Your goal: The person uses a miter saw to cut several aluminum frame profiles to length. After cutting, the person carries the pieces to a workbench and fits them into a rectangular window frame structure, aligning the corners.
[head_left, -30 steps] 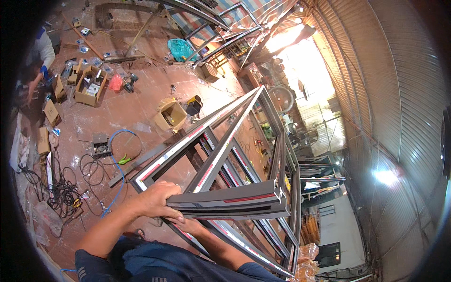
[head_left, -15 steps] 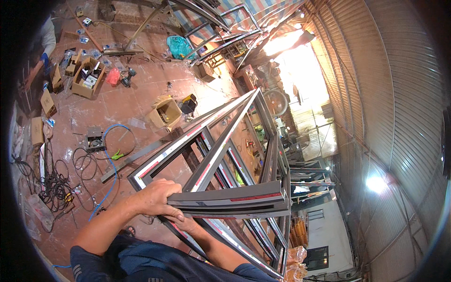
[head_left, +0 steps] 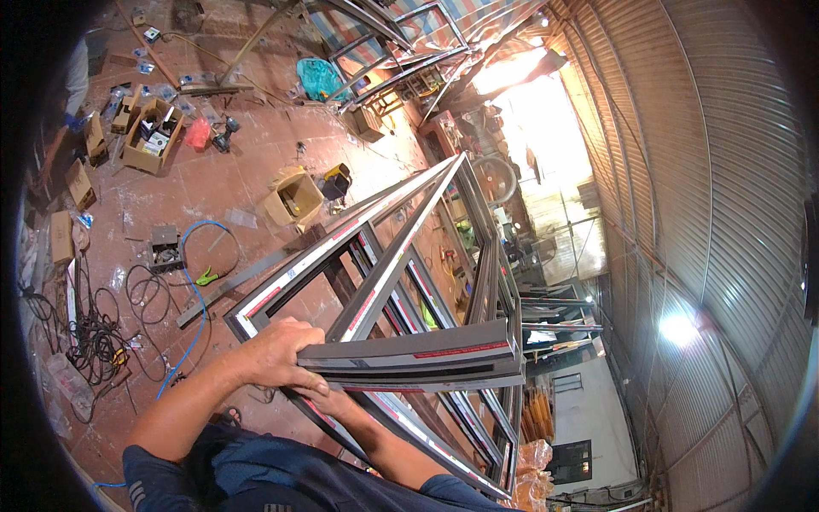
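A grey metal window frame [head_left: 426, 352] with red-and-white tape strips is tilted up in front of me, its thick near bar running left to right. My left hand [head_left: 283, 354] is closed round the bar's left end, near the corner. Just below it, my right hand [head_left: 328, 399] comes up under the same end; its fingers are partly hidden by the bar, but it appears closed on it too. Under the raised frame lie more grey frames [head_left: 271, 294] of the same kind, stacked, with dark gaps between their bars.
Left on the tiled floor are an open carton [head_left: 152, 136], another carton [head_left: 293, 198], a metal box [head_left: 166, 247], a blue hose [head_left: 198, 294] and tangled black cables [head_left: 90, 337]. More frames [head_left: 409, 60] lean at the back. A corrugated wall [head_left: 725, 171] stands right.
The whole scene has shifted slightly left in view. Both hands keep their hold on the frame, which stays at nearly the same tilt.
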Motion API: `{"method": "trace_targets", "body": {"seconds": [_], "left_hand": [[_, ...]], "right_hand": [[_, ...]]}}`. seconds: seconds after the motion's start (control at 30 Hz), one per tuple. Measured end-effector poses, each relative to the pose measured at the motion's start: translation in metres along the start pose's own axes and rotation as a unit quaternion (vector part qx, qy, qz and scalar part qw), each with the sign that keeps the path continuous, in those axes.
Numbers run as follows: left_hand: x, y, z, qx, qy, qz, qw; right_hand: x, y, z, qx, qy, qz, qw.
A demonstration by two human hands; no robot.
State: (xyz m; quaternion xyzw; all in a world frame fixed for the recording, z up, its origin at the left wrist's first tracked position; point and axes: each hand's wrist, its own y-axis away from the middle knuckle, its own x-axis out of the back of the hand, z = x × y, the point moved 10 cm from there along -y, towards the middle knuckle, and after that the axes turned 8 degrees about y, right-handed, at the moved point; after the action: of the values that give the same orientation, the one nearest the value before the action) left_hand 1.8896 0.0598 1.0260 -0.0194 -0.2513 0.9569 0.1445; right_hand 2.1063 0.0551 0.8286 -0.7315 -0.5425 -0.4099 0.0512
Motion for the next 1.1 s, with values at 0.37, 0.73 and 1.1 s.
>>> {"method": "trace_targets", "body": {"seconds": [0.37,0.73,1.1], "left_hand": [[0.0,-0.007,-0.007,0.129,0.108,0.041,0.985],[-0.031,-0.015,-0.002,0.168,0.067,0.16,0.97],[-0.083,-0.045,0.032,0.035,0.122,0.214,0.969]], "right_hand": [[0.057,-0.011,-0.08,-0.091,-0.296,0.209,0.928],[0.094,0.025,-0.144,-0.019,-0.43,0.302,0.851],[0.174,0.097,-0.204,-0.005,0.056,0.422,0.905]]}}
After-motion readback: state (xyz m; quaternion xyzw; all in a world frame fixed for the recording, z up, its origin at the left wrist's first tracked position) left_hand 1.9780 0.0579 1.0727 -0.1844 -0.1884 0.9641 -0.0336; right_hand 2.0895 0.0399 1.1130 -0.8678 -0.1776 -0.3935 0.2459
